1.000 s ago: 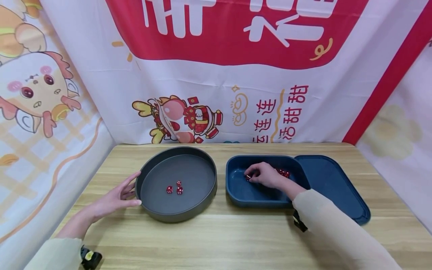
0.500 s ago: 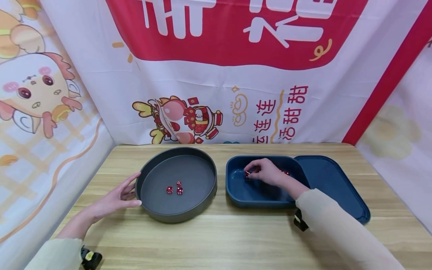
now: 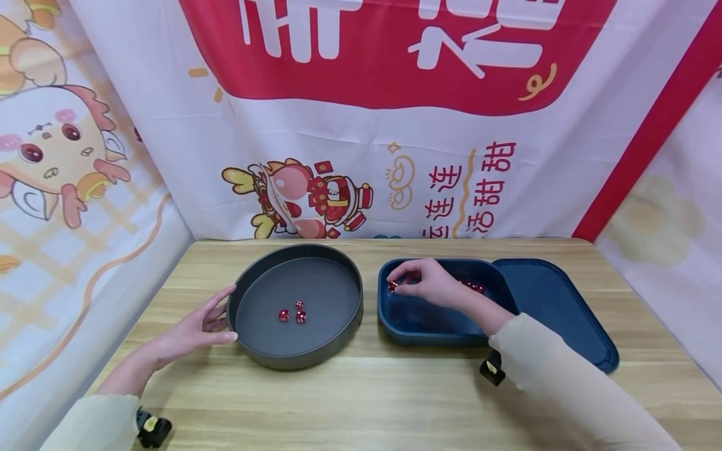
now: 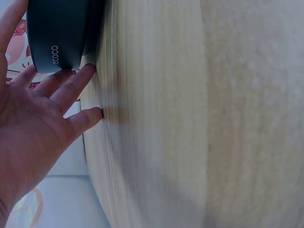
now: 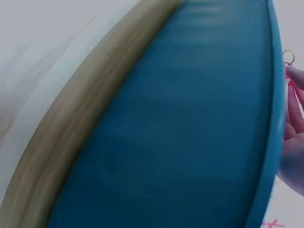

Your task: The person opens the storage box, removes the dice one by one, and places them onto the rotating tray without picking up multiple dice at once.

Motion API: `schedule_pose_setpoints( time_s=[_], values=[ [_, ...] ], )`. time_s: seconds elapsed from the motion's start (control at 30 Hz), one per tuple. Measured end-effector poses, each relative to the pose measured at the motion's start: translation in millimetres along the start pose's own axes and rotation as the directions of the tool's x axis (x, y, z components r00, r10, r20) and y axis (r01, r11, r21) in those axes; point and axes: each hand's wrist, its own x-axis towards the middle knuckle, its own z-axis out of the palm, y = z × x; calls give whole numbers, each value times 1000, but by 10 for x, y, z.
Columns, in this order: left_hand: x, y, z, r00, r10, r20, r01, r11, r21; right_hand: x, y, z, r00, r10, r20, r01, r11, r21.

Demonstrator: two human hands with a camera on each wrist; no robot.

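My left hand (image 3: 188,335) rests its fairly straight, spread fingers against the left side of a round dark grey pan (image 3: 265,358). In the left wrist view, the fingers touch the pan's outer wall (image 4: 54,38). Three red dice (image 3: 284,315) with white pips lie together on the pan's floor. Over the left end of a deep blue rectangular box (image 3: 434,340), my right hand (image 3: 431,285) pinches a red die (image 3: 392,286) between thumb and fingertips. More red dice (image 3: 474,287) lie toward the back right of that box, partly hidden by the hand.
A blue lid (image 3: 555,307) lies flat on the wooden table (image 3: 338,401), just right of the box. Behind the table hangs a printed red and white cloth (image 3: 350,131), and another cloth (image 3: 62,250) covers the left side. A gap separates pan and box.
My right hand has moved left and slightly up from the box's floor, carrying the die toward the box's left rim. The left hand and the pan have stayed in place.
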Motion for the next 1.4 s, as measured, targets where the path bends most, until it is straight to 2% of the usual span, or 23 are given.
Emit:
schedule_pose_setpoints(
  time_s=[0.37,0.6,0.7,1.0,1.2,1.4],
  values=[
    [9,-25,1,1000,18,4,-18,1000,-11,128,-176,262,996,-88,35,86,996,36],
    [5,-19,2,1000,21,5,-21,1000,-12,241,-326,449,993,-103,61,100,994,38],
    [5,-14,5,1000,18,7,-18,1000,-14,306,-385,532,994,-88,68,85,995,57],
    [-3,-5,15,1000,17,2,-17,1000,-3,528,-494,758,998,26,57,-30,997,68],
    [-8,12,12,1000,12,-8,-12,1000,9,650,-498,909,998,53,32,-54,998,39],
    [-14,7,7,1000,6,-4,-6,1000,7,736,-503,1037,997,64,42,-66,997,30]
  ],
)
